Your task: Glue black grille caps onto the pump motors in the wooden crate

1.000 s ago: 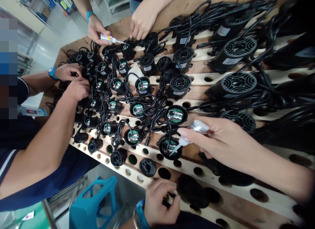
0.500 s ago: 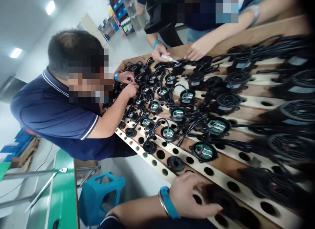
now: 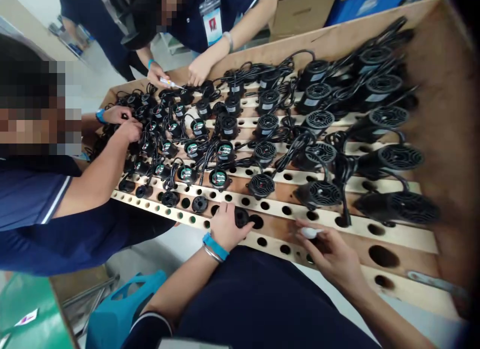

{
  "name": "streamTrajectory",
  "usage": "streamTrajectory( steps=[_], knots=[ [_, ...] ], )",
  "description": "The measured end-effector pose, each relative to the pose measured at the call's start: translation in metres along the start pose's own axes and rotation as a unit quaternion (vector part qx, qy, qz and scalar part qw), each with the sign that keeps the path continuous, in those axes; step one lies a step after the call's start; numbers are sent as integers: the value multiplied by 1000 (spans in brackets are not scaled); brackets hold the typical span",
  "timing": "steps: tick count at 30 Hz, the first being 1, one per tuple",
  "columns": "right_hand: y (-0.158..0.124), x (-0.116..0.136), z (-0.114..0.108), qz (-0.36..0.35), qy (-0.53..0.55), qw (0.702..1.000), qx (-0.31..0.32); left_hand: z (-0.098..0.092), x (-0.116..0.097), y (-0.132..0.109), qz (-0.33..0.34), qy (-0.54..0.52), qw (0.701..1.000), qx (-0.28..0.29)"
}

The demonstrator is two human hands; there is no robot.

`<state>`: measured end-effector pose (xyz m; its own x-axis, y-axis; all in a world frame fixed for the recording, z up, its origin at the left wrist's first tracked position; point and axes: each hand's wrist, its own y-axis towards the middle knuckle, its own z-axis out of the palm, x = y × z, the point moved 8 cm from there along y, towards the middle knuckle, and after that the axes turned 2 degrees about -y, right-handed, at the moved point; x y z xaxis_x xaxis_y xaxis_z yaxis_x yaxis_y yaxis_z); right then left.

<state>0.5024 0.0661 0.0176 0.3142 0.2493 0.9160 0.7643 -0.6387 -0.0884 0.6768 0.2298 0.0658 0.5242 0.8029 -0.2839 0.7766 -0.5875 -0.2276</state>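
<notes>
- My left hand (image 3: 227,225) was clamped on a small black round plastic part (image 3: 242,217), matte, over the near row of the pale drilled wooden rack (image 3: 393,236).
- My right hand (image 3: 332,251) pinched a small white plastic tube (image 3: 309,232) just above the same row.

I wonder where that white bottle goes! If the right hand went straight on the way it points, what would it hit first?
Probably the black round part in the left hand. The right hand and its white bottle point toward it along the wooden rack, only holes between. Depth is unclear.
</notes>
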Motion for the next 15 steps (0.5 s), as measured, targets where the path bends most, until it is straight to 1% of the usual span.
streamTrajectory(
  steps=[3,6,8,10,11,12,13,15],
  knots=[
    [0,8,2,-75,-61,995,-15,0,-1,0,6,4,1000,6],
    [-1,16,2,-123,-53,991,-26,-4,4,-3,-2,-23,1000,-17],
    [0,20,5,-150,-40,988,-14,-11,6,-7,2,-76,996,-53],
    [3,24,10,-175,-47,983,-6,-18,8,-11,8,-172,981,-87],
    [4,25,13,-185,-56,981,-7,-20,11,-12,2,-237,967,-91],
    [6,26,14,-192,-66,979,-11,-19,14,-12,-11,-315,945,-82],
    [7,26,15,-196,-75,978,-13,-16,17,-13,-30,-399,914,-60],
    [6,26,12,-201,-94,975,-17,-8,18,-14,-70,-552,831,2]
  ],
)
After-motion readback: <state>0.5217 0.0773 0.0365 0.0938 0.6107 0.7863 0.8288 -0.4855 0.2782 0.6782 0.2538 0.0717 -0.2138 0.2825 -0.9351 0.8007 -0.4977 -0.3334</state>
